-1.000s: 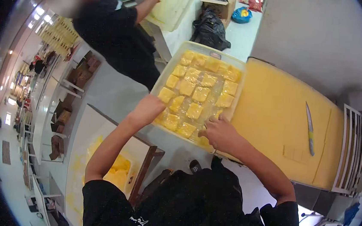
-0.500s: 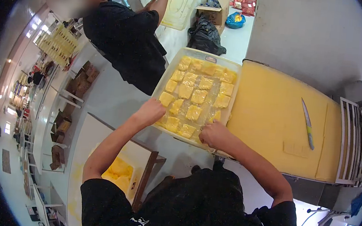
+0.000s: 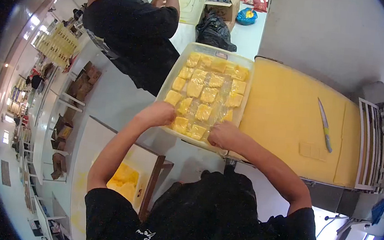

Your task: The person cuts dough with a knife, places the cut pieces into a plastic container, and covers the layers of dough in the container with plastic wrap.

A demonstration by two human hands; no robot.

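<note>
Your right hand [image 3: 223, 135] has curled in, clenched like your left hand [image 3: 158, 114] at the pale rectangular plastic tray's [image 3: 205, 49] near side, beside the flat yellow slab [image 3: 288, 112]; can't tell what's pinched, keep both level.

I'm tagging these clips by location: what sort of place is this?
Probably a food workshop: the tray holds yellow squares under clear plastic, and a knife lies on a broad yellow sheet.

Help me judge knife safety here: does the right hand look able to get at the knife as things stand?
Probably yes, perhaps with a stretch: the knife lies uncovered on the yellow sheet, and nothing visible blocks the way. The right hand would just have to leave the tray first.
</note>
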